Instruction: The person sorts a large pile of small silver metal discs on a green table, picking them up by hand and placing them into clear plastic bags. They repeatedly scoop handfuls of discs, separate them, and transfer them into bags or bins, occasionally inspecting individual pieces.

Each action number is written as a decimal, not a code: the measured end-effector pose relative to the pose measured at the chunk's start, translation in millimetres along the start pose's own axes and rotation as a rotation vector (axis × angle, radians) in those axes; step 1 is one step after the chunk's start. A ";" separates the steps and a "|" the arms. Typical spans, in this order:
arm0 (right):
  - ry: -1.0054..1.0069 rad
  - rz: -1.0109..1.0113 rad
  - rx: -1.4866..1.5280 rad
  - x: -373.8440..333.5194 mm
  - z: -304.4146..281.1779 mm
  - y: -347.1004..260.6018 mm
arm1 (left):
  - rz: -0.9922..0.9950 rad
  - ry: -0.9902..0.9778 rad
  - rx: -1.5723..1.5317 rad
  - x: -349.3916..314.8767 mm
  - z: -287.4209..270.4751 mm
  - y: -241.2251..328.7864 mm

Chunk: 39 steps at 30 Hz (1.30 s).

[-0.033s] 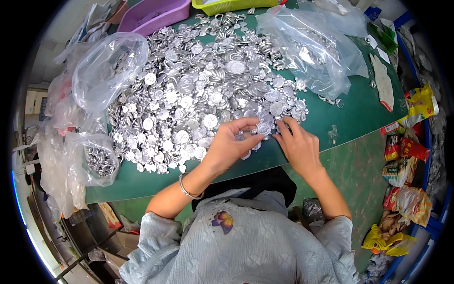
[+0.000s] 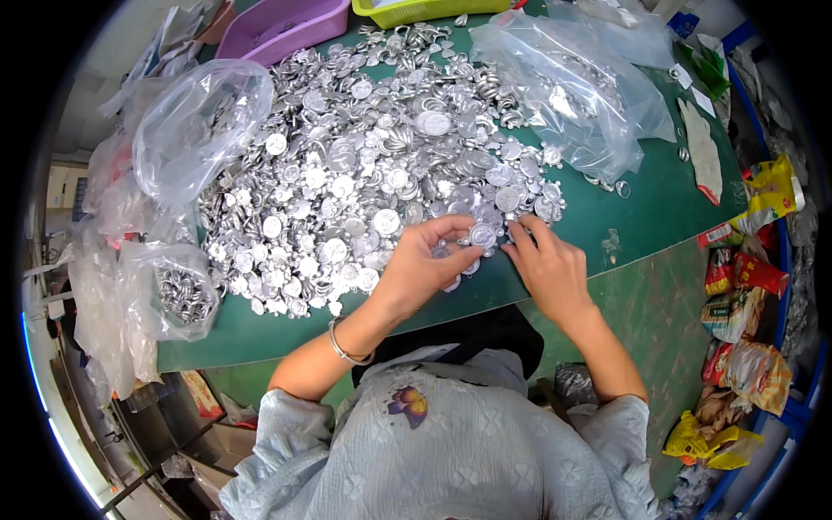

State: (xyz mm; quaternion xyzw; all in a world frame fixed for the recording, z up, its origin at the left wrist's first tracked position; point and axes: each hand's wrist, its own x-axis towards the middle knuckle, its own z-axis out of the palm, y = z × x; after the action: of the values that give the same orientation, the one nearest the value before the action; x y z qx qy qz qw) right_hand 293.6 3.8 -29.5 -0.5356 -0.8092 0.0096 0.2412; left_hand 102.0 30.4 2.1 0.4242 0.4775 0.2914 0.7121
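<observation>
A round, coin-like silver medallion point(image 2: 483, 235) with small knobs on its rim is pinched between the thumb and fingers of my left hand point(image 2: 425, 267), at the pile's near edge. My right hand point(image 2: 553, 270) is close by the medallion's right side, its fingers bent and thumb drawn in; whatever its fingertips grip is too small to make out. Around both hands spreads a big heap of silver metal pieces point(image 2: 347, 182): round medallions, flower shapes and curved, ring-like parts. A few more medallions lie partly hidden under my left fingers.
The green table point(image 2: 646, 204) carries clear plastic bags point(image 2: 598, 104) at right and a bag of metal pieces point(image 2: 169, 290) at left. Purple point(image 2: 282, 30) and yellow-green point(image 2: 425, 10) baskets stand at the far edge. A whitish glove point(image 2: 700, 152) lies right; colourful packets point(image 2: 745, 373) hang beyond.
</observation>
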 end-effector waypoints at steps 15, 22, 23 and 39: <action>0.074 0.684 1.016 14.2 -29.4 58.7 | 0.498 0.008 0.668 41.3 6.9 13.2; 0.012 0.448 0.207 30.1 -14.7 50.3 | 0.585 0.030 1.167 63.2 22.3 18.9; 0.013 0.435 0.227 30.0 -15.0 50.7 | 0.578 0.022 1.190 62.1 21.4 19.7; 0.034 0.588 0.949 33.1 -14.1 46.8 | 0.661 0.055 1.106 57.4 13.3 16.9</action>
State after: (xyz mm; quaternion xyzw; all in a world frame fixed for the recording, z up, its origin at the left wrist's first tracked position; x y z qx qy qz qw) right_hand 329.4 49.2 -17.2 -0.5716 -0.5284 0.4311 0.4563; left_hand 135.6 81.1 -5.4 0.8457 0.4193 0.2172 0.2485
